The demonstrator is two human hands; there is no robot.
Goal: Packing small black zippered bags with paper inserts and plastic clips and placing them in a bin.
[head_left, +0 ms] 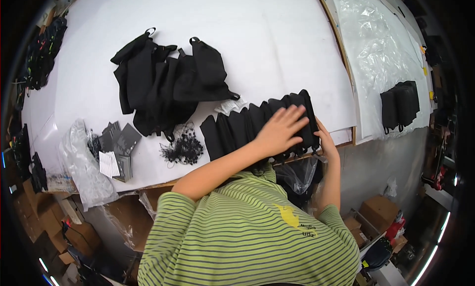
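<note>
A row of black fabric pouches (232, 132) lies overlapped along the near edge of the white table. My left hand (281, 131) rests on top of the row toward its right end, fingers spread and palm down. At the row's right end, my right hand (326, 140) has its fingers bent against the edge of the last pouch (309, 115); part of its grip is hidden. Farther back on the left sits a loose heap of similar black pouches (158, 83), some with loops showing.
Left of the row lie a tangle of black cords (184, 146), dark printed cards (121, 140) and a clear plastic bag (81, 162). Small white packets (230, 106) sit behind the row. Another black pouch stack (400, 105) lies on the plastic-covered table (371, 48) at right.
</note>
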